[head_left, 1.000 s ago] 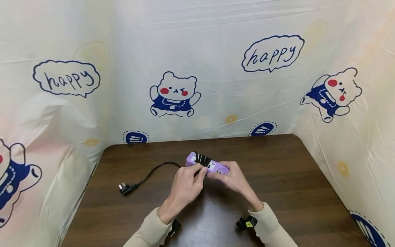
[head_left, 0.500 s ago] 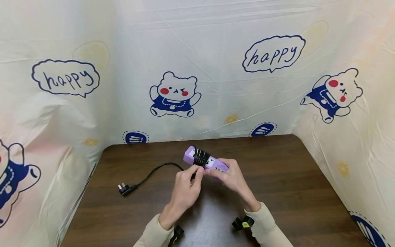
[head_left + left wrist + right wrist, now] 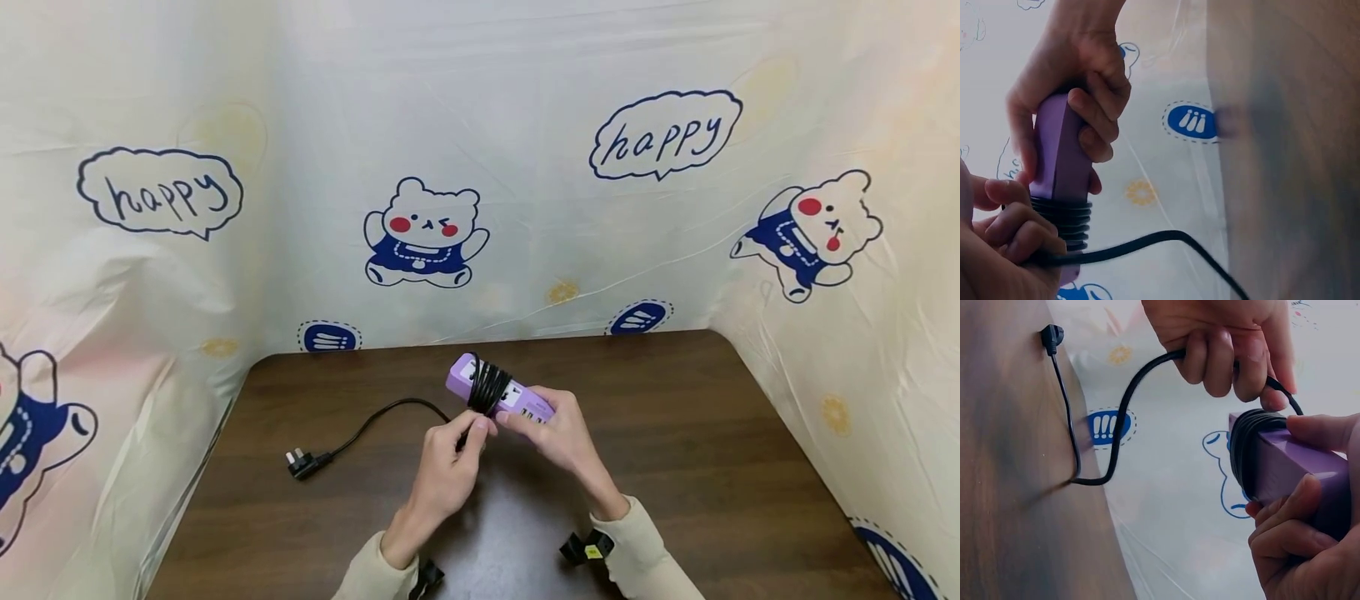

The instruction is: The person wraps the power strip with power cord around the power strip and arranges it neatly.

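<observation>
A purple power strip point(image 3: 531, 403) is held up over the table, tilted, with several turns of its black cord point(image 3: 489, 387) wound round its middle. My right hand point(image 3: 562, 429) grips the strip's right end, fingers wrapped round it in the right wrist view. Just below the wound turns, my left hand point(image 3: 444, 467) pinches the cord; in the right wrist view the left fingers point(image 3: 1217, 362) curl round it. From there the loose cord point(image 3: 1124, 412) runs down to a black plug point(image 3: 306, 463) lying on the table at left.
The dark wooden table point(image 3: 675, 433) has its far edge against a pale curtain point(image 3: 525, 208) printed with bears and words. The curtain also hangs at both sides. A black wrist camera point(image 3: 587, 548) sits by the right sleeve.
The power strip has risen slightly and tipped, and more of the wound cord shows. My left hand has drawn slightly down and left with the cord. The plug has barely shifted.
</observation>
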A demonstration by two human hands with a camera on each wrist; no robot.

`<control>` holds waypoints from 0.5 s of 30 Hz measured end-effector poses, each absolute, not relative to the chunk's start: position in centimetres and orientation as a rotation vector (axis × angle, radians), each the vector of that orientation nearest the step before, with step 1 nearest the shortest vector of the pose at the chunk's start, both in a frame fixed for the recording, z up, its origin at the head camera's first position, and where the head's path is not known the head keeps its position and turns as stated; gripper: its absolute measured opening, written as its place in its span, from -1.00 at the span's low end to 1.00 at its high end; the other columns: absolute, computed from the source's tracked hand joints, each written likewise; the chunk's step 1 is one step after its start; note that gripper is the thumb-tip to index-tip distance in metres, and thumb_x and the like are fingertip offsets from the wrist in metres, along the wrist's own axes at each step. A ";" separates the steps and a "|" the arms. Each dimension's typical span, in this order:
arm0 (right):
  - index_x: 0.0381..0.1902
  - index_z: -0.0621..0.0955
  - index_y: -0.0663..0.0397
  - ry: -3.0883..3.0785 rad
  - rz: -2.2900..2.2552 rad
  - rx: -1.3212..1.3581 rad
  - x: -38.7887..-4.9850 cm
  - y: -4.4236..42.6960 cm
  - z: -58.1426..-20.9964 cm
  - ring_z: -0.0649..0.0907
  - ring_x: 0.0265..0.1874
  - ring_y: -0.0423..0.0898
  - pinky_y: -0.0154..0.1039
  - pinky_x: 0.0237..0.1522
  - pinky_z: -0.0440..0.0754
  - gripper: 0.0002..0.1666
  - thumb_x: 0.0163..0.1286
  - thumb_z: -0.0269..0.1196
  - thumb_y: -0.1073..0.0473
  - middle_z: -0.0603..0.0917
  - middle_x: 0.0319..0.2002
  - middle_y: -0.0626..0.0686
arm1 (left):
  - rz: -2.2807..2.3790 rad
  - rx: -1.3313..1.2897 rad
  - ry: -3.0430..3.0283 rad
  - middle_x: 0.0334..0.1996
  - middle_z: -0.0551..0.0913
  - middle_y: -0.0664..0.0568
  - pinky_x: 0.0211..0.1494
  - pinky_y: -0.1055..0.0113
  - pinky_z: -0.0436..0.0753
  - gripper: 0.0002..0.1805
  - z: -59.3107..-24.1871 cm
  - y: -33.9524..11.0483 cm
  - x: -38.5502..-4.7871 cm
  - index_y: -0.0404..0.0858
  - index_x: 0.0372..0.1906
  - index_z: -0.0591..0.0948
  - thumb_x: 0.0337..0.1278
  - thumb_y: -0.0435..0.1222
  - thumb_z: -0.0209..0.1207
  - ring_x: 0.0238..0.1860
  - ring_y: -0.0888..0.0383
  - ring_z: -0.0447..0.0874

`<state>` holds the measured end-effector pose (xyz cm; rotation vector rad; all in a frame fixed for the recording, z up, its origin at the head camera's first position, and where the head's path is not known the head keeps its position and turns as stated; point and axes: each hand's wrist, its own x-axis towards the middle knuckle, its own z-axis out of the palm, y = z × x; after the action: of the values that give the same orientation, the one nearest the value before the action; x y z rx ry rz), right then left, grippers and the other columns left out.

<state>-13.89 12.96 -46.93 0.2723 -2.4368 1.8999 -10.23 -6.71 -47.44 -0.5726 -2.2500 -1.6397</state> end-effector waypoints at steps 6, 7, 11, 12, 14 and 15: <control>-0.17 0.77 0.16 -2.389 1.913 0.224 -13.8 13.8 -47.0 0.52 -0.70 -0.12 -0.24 -0.71 0.50 -0.68 0.25 0.55 0.06 0.63 -0.50 0.09 | -1.739 -0.716 -2.194 -0.62 0.42 0.14 -0.44 0.44 0.42 -0.67 -48.5 -6.6 -10.6 -0.16 -0.26 0.64 0.69 -0.40 -0.06 -0.57 0.41 0.31; -0.16 0.76 0.16 -2.383 1.922 0.215 -13.8 13.9 -47.0 0.51 -0.71 -0.12 -0.25 -0.71 0.48 -0.67 0.26 0.54 0.06 0.63 -0.51 0.09 | -1.757 -0.726 -2.184 -0.62 0.42 0.12 -0.42 0.44 0.42 -0.66 -48.7 -6.5 -10.7 -0.15 -0.27 0.64 0.70 -0.41 -0.07 -0.56 0.41 0.31; -0.11 0.74 0.21 -2.379 1.992 0.220 -13.8 14.4 -46.7 0.48 -0.72 -0.13 -0.27 -0.69 0.46 -0.65 0.31 0.50 0.06 0.61 -0.50 0.09 | -1.802 -0.751 -2.158 -0.64 0.42 0.05 -0.36 0.42 0.44 -0.64 -49.3 -6.5 -10.9 -0.15 -0.29 0.62 0.68 -0.43 -0.09 -0.54 0.38 0.33; -0.10 0.73 0.23 -2.377 2.023 0.227 -13.9 14.5 -46.7 0.48 -0.71 -0.13 -0.26 -0.68 0.47 -0.65 0.32 0.49 0.07 0.61 -0.49 0.08 | -1.815 -0.760 -2.154 -0.64 0.41 0.04 -0.35 0.42 0.44 -0.64 -49.5 -6.4 -11.0 -0.16 -0.29 0.62 0.68 -0.44 -0.09 -0.54 0.37 0.34; -0.09 0.71 0.27 -2.367 2.082 0.240 -14.1 14.6 -46.6 0.49 -0.69 -0.14 -0.24 -0.67 0.48 -0.64 0.34 0.47 0.10 0.61 -0.47 0.08 | -1.829 -0.800 -2.145 -0.65 0.40 0.02 -0.37 0.42 0.43 -0.66 -49.6 -6.4 -11.1 -0.22 -0.28 0.63 0.67 -0.46 -0.10 -0.54 0.35 0.34; -0.09 0.70 0.29 -2.354 2.114 0.245 -14.1 14.7 -46.5 0.49 -0.68 -0.14 -0.23 -0.66 0.48 -0.65 0.35 0.47 0.11 0.61 -0.46 0.08 | -1.836 -0.817 -2.143 -0.65 0.39 0.01 -0.38 0.43 0.43 -0.66 -49.7 -6.3 -11.1 -0.25 -0.28 0.63 0.66 -0.47 -0.10 -0.54 0.36 0.34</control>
<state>-14.14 14.69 -46.50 0.2454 -2.3542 2.1136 -11.14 -6.32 -49.69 -0.8170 -2.1431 -1.8361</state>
